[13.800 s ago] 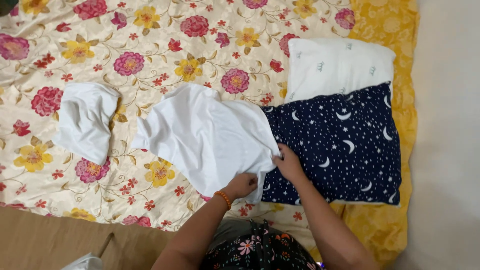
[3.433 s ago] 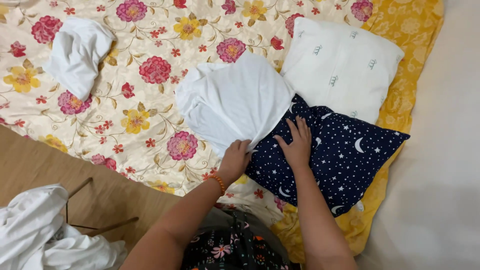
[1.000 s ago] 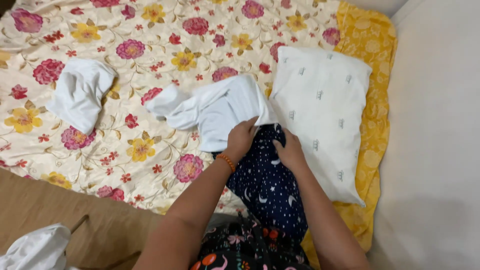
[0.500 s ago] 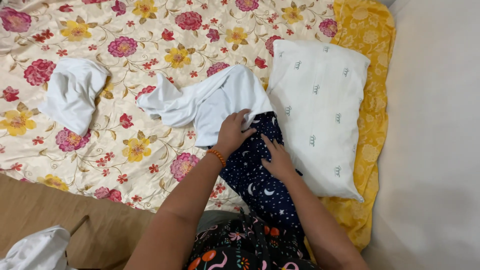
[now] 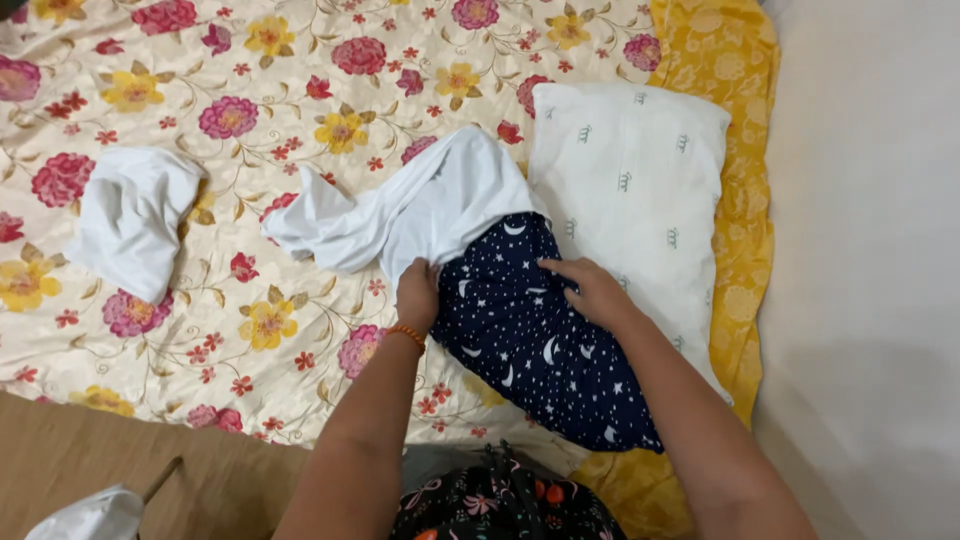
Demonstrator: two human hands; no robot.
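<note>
Navy cloth sprinkled with moons and stars covers the pillow (image 5: 535, 345) lying at the near edge of the bed, angled from near right up toward the middle, its far end already tucked into a white pillowcase (image 5: 420, 205). The left hand (image 5: 417, 295) has its fingers closed in a pinch on the pillowcase's open hem, wrist bent down, forearm reaching straight out from the body. The right hand (image 5: 590, 290) lies flat and open on the pillow's right side, fingers spread, grasping nothing, elbow out to the right. With only 1 side of the hem gripped, I'd judge the case could bunch and drag crooked, or the pillow could slide off the near edge. Just right lies a white patterned pillow (image 5: 640, 190); far left, a crumpled white cloth (image 5: 135, 220) on the floral bedspread (image 5: 300, 90).
</note>
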